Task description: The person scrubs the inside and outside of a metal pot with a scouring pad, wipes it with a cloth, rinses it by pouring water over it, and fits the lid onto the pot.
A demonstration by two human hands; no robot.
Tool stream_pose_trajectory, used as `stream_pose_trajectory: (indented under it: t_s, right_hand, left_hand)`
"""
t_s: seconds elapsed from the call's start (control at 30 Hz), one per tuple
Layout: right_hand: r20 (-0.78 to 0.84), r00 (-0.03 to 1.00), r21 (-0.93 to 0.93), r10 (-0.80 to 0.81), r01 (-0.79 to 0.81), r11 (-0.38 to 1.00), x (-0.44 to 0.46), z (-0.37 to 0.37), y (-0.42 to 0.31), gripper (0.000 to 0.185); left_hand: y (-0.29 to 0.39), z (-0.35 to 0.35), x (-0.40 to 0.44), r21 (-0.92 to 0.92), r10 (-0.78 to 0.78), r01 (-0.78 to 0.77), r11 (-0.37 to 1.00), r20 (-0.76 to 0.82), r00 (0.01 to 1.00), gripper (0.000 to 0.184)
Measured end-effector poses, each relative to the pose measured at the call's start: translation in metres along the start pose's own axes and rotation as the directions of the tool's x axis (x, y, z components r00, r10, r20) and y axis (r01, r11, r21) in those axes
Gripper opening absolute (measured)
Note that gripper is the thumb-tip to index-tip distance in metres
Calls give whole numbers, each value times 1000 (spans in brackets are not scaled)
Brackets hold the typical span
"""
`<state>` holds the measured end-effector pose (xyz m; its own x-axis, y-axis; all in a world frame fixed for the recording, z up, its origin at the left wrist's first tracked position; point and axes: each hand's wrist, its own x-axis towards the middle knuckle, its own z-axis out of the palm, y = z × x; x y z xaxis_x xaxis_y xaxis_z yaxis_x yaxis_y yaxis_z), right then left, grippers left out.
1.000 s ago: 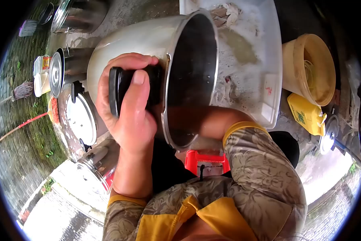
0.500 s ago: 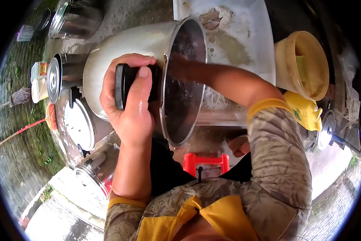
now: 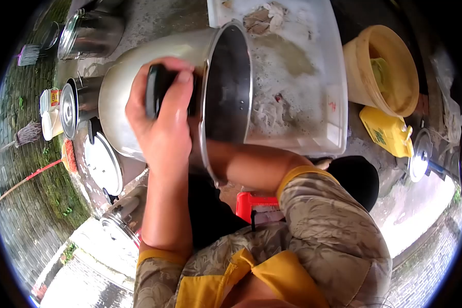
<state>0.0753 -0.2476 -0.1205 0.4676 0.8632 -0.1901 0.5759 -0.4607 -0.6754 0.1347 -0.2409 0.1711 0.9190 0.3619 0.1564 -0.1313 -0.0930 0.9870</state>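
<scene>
A large metal pot [image 3: 120, 87] lies tipped on its side, its mouth turned to the right. My left hand [image 3: 164, 128] is wrapped round the pot's black handle [image 3: 153, 95], thumb on top. My right forearm [image 3: 251, 165] reaches into the lower part of the pot's mouth, so the right hand is hidden inside and its fingers cannot be seen. Right of the mouth is a white plastic tub [image 3: 326, 87] with sudsy water and a wet, crumpled cloth [image 3: 264, 19] at its far end.
A beige bucket [image 3: 354, 66] and a yellow jug [image 3: 382, 131] stand to the right. Several lidded metal pots, one with a round lid [image 3: 103, 167], line the left. A red plastic stool [image 3: 244, 205] is low in front of me, and an orange broom [image 3: 69, 155] lies far left.
My right forearm has swung down from the middle of the pot's mouth to its lower edge. The pot's mouth shows a little further left, with the left hand still on the handle.
</scene>
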Motion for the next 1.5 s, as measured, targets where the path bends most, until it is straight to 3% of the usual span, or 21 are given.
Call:
stream_pose_trajectory:
  t_s: [0.1, 0.2, 0.27, 0.33, 0.37, 0.43, 0.47, 0.53, 0.63, 0.67, 0.77, 0.8, 0.93, 1.0, 1.03, 1.1, 1.2, 1.4, 1.5]
  right_hand:
    - [148, 985, 120, -84, 66, 991, -45, -21, -9, 38]
    - [271, 952, 286, -143, 63, 956, -93, -54, -12, 39]
    - [338, 931, 411, -140, -12, 912, -126, -88, -6, 39]
    - [356, 933, 515, 48, -239, 823, -154, -118, 8, 39]
    - [359, 908, 570, 217, -398, 719, -165, -130, 13, 39]
    - [409, 645, 649, 646, -702, 291, -189, -154, 25, 45]
    - [389, 553, 750, 737, -655, 96, -188, -151, 35, 46]
    - [391, 485, 881, 783, -444, -165, -175, -137, 50, 51]
    - [448, 479, 894, 755, -230, -384, -139, -109, 63, 59]
    - [464, 471, 885, 750, -203, -420, -129, -103, 61, 62]
    - [486, 432, 873, 760, -192, -448, -119, -94, 51, 73]
    - [479, 417, 877, 772, -212, -430, -128, -97, 50, 85]
    - [478, 395, 878, 784, -212, -428, -149, -113, 38, 76]
    - [403, 482, 914, 778, -177, -365, -155, -125, 27, 74]
    - [396, 490, 916, 776, -156, -369, -156, -134, 22, 74]
    - [264, 597, 952, 758, -33, -306, -162, -151, 13, 73]
    - [190, 669, 936, 718, 97, -337, -163, -176, 4, 72]
    - [18, 662, 932, 749, 260, -252, -183, -208, 17, 57]
    - [84, 647, 914, 758, 252, -317, -195, -215, 23, 61]
  left_hand:
    - [-7, 23, -4, -35, -4, 3, 999, -18, 1000, 8]
    - [-12, 39, -12, 92, 85, -83, 992, -10, 996, 9]
    - [-6, 43, -8, 69, 22, -21, 997, -18, 1000, 8]
    - [-9, 41, 1, 44, 33, -32, 999, -16, 999, 8]
    - [-7, 38, 3, 26, -20, 21, 999, -12, 1000, 7]
    - [-9, 34, 9, 39, 18, -18, 999, -5, 1000, 6]
    - [-10, 32, 10, -4, 4, -4, 1000, 7, 1000, 6]
    - [-5, 29, 12, -70, -70, 72, 995, 37, 997, 6]
    - [1, 20, 4, -69, -108, 113, 991, 71, 992, 6]
    - [3, 19, -1, -64, -44, 50, 997, 95, 994, 6]
    - [21, 23, -26, 13, 1, -3, 1000, 152, 988, 9]
    - [29, 32, -40, 56, -16, 7, 998, 158, 987, 11]
    - [65, 67, -77, 104, 31, -54, 993, 209, 977, 14]
    - [92, 83, -93, 233, 183, -256, 938, 295, 938, 14]
    - [102, 90, -99, 236, 192, -271, 933, 312, 931, 14]
    - [121, 109, -112, 264, 334, -453, 851, 394, 856, 13]
    - [144, 139, -129, 290, 380, -529, 798, 440, 814, 13]
    - [165, 188, -153, 324, 443, -641, 696, 510, 738, 12]
    - [167, 204, -163, 276, 504, -740, 613, 585, 635, 12]
